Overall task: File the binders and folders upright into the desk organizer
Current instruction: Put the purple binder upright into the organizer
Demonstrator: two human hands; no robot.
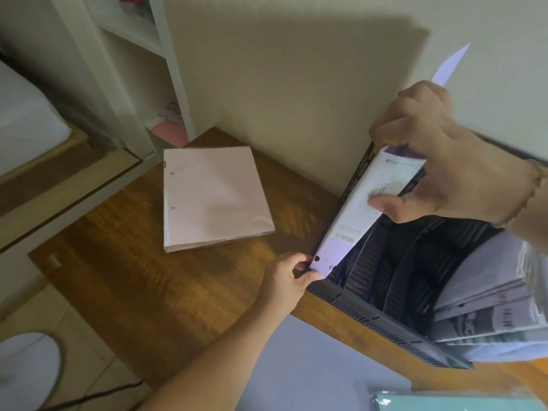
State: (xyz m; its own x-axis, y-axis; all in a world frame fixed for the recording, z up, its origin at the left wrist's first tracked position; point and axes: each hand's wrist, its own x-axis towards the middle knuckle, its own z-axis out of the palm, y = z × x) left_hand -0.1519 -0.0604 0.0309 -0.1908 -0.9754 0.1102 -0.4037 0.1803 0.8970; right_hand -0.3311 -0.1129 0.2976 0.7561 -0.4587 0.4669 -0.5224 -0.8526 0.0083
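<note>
At the tabletop's (pixel 166 292) right end, by the wall, a lilac folder (pixel 364 203) stands tilted in the leftmost slot of the black desk organizer (pixel 394 324). R hand (pixel 439 161) grip clamped on its top edge; L hand (pixel 292 277) pinches its bottom corner. Pink binder (pixel 213 197) lies flat on the wood w/ nothing touching it, well left of the organizer.

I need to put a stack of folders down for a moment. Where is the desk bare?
Bare wood lies in front of the pink binder, out to the desk's front-left edge. Crowded: the black organizer, both hands on the lilac folder.
</note>
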